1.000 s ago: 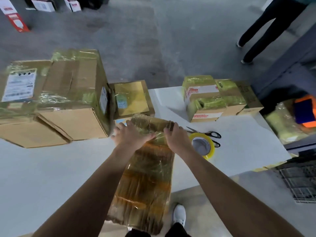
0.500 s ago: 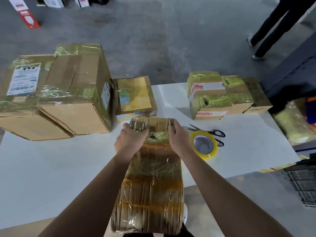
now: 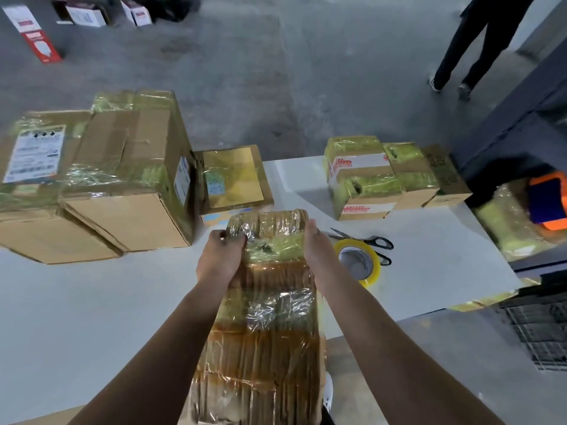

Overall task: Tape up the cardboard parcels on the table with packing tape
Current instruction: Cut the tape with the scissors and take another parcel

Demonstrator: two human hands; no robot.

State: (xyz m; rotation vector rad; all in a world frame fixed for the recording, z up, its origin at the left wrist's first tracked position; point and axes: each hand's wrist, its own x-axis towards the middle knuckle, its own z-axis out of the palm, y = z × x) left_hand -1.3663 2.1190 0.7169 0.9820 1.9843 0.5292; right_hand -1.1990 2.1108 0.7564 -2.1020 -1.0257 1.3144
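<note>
A long cardboard parcel [image 3: 264,332], wrapped in shiny clear tape, lies lengthwise from the table's near edge toward the middle. My left hand [image 3: 219,259] grips its far left corner with fingers curled over the top. Against the far right side of the same parcel presses my right hand [image 3: 319,253], fingers mostly straight. A yellow-rimmed roll of packing tape [image 3: 359,262] lies just right of my right wrist, beside black-handled scissors [image 3: 368,242].
On the white table [image 3: 92,317] stand two big taped boxes [image 3: 122,179] at the left, a flat box [image 3: 233,179] behind the parcel and several small taped boxes [image 3: 383,176] at the back right. A person's legs [image 3: 472,50] stand on the floor beyond.
The parcel has swung from slanted to lying straight toward me, and both hands have shifted outward from its top to its far corners.
</note>
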